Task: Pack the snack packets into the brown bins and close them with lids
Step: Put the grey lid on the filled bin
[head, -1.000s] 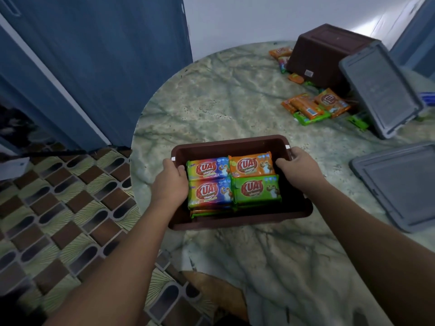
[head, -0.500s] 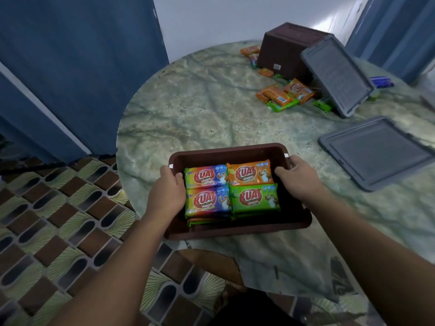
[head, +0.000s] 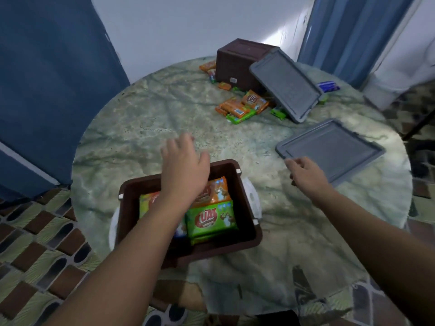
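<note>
Round marble-patterned table [head: 146, 128], greenish with dark veins, filling the middle of the scene. Blue curtain [head: 47, 85] hanging at far left, another blue curtain [head: 348, 31] at far right, with a white wall [head: 188, 24] between them. Patterned floor tiles [head: 35, 250] in brown and pale green at near left; small blue packet [head: 328, 86] near the table's far right edge.
</note>
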{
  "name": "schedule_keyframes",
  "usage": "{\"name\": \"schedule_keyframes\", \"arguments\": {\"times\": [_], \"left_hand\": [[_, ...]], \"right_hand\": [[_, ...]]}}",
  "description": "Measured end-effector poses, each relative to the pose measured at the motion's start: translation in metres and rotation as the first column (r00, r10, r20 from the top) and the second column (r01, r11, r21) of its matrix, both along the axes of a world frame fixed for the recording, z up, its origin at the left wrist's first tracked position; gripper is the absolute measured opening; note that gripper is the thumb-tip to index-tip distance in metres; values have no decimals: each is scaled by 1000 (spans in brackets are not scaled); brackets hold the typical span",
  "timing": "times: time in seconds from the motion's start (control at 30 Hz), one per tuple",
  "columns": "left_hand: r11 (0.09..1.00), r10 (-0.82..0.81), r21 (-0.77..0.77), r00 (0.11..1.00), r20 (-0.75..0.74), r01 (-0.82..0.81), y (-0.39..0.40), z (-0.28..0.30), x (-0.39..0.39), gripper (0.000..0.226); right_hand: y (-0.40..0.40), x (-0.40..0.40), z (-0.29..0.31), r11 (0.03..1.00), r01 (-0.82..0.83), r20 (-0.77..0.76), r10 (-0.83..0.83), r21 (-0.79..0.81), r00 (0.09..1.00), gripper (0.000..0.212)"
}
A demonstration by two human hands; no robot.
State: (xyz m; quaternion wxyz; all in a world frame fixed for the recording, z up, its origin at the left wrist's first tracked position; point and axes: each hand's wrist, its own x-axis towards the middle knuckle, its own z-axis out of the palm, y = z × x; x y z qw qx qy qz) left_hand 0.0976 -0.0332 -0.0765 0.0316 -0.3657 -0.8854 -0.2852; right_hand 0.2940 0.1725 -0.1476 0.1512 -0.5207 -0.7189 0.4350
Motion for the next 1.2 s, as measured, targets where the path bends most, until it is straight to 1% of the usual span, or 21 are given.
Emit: {"name": "schedule_keyframes", "arguments": {"times": [0.1,0.17,0.23,0.3,0.37,0.43,0.47,0.5,0.53,0.67,0.77,0.83,0.9,0.97,1.03,1.13,1.2], "left_hand": [[985,-173,14,984,42,173,77,3,37,28],[972,-231,-21,968,99,234,126,-5,61,20],[969,-228,-49,953,199,242,176,-21,86,16],[969,-170,-122,937,304,216,215,-42,102,21],[946,-84,-256,912,401,199,247,-66,117,38],[900,-8,-376,870,493,221,265,-93,124,70],[880,27,-415,850,527,230,272,-105,127,86],[871,50,-433,834,550,233,279,-117,129,98],[868,69,-444,830,554,224,283,-125,131,101],[887,98,-428,837,539,172,291,-132,125,78],[892,89,-434,889,449,130,292,-131,105,75],[894,110,-438,901,420,95,291,-132,92,72],[892,176,-451,893,413,33,288,-131,84,55],[899,271,-433,853,446,-59,287,-132,81,47],[918,332,-372,777,534,-136,286,-133,82,48],[943,332,-240,663,671,-230,284,-126,84,41],[944,320,-183,628,710,-274,285,-112,83,44]], "right_hand": [[58,33,-3,999,18,81,-22,48,996,29],[93,53,-5,997,25,116,-34,77,993,24],[128,75,-6,995,22,148,-37,100,988,21],[160,91,-8,994,-15,188,-6,109,982,19],[191,109,-11,990,-47,210,18,133,977,19],[217,120,-16,982,-85,227,45,166,973,24],[230,125,-18,979,-105,243,61,173,968,26],[244,130,-20,978,-125,266,77,169,961,29],[255,133,-22,976,-140,285,89,165,955,32],[282,134,-28,975,-181,331,129,130,935,48],[285,126,-33,981,-192,361,168,32,917,63],[281,121,-37,978,-205,418,176,25,891,63],[273,116,-41,978,-206,443,164,47,882,62],[265,112,-43,987,-156,433,130,27,892,61],[258,109,-44,998,-64,397,68,-23,915,59],[248,110,-41,997,35,277,-13,-74,961,56],[240,108,-36,994,67,194,-50,-82,980,52]]}}
